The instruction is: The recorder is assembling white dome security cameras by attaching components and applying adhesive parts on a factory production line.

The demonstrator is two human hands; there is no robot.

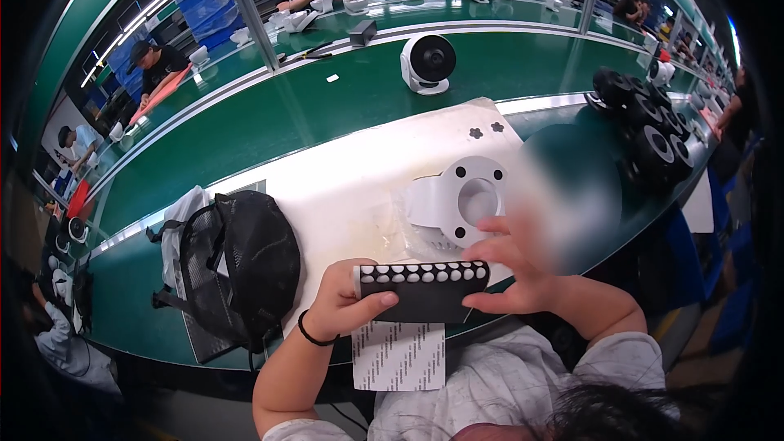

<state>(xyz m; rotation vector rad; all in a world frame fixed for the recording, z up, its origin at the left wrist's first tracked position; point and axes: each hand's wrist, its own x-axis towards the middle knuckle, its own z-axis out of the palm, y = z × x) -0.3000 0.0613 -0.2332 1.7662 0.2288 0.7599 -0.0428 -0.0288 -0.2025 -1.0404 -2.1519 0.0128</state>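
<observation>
My left hand (347,298) is closed on the left end of a black sheet (425,302) of small round stick-on pads, its thumb lying across the front. Two rows of pale dots run along the sheet's upper edge. White printed backing paper (398,355) hangs below it. At the sheet's right end is my right hand (523,273), thumb and fingers apart, with the fingertips close to the corner; whether they touch it I cannot tell. Just beyond lies a white plastic housing (441,200) with a round opening and several black dots on its ring, partly over clear plastic wrap.
A white mat (327,188) covers the green bench, with two small black flower-shaped pieces (487,130) on it. A black mesh bag (253,265) stands left. A white-and-black camera-like device (429,64) stands ahead; several black round units (649,118) crowd the right. Co-workers sit beyond.
</observation>
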